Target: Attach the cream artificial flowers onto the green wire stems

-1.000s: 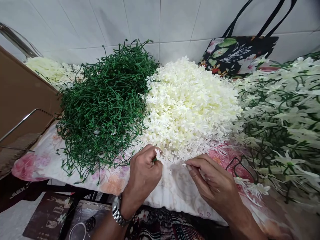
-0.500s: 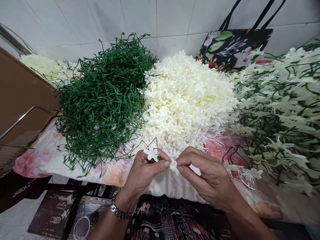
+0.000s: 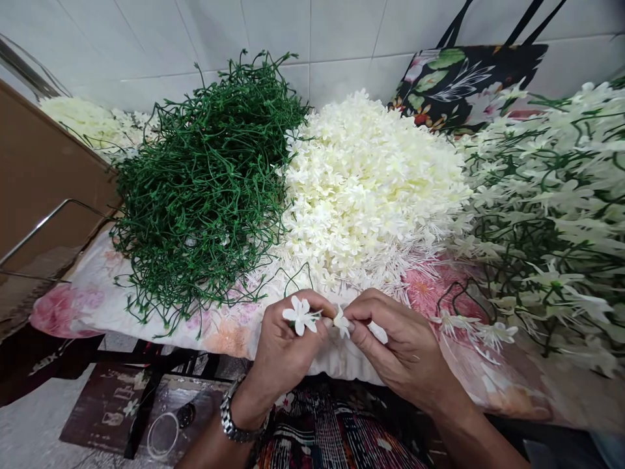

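Observation:
My left hand is closed on an artificial flower stem; a bit of thin green stem rises behind the fingers. One white blossom sits at the thumb of that hand. Between the fingertips of both hands is another white blossom, pinched by my right hand. A further white petal piece shows against the right fingers. Behind the hands lie a heap of loose white blossoms and, left of it, a tangle of green stems.
Stems bearing white flowers are piled on the right. A floral cloth covers the work surface. At the left stands a brown cardboard box beside a metal wire. A black floral bag leans on the tiled wall.
The left hand has turned, so its white blossom now faces up and sits lower by the thumb. The right hand keeps its pinch on the other blossom. The camera view shifted slightly.

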`<action>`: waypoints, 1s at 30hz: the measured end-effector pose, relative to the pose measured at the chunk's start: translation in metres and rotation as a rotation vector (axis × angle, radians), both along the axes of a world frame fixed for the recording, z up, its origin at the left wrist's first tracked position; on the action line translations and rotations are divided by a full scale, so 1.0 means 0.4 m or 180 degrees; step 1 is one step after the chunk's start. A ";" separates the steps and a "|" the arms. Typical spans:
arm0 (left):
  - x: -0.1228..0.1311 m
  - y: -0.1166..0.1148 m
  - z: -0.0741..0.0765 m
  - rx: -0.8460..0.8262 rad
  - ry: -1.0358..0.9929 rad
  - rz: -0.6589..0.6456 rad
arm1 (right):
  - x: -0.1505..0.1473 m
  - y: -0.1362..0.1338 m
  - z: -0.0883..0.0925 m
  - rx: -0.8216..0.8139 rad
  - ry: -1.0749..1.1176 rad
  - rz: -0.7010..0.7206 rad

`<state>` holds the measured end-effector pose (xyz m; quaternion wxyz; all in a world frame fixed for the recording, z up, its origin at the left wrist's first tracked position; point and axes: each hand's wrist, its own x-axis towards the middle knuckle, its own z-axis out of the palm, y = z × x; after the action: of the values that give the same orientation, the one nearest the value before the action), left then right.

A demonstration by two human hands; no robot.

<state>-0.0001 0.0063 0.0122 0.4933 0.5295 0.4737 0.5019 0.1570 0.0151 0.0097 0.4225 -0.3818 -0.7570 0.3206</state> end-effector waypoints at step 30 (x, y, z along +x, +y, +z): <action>-0.010 -0.025 -0.019 -0.0661 -0.0208 -0.0020 | 0.008 -0.007 -0.011 -0.0141 -0.0048 -0.0327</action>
<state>-0.0041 -0.0038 0.0047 0.5623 0.4603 0.5051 0.4656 0.1604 0.0122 0.0055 0.4241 -0.4319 -0.7322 0.3122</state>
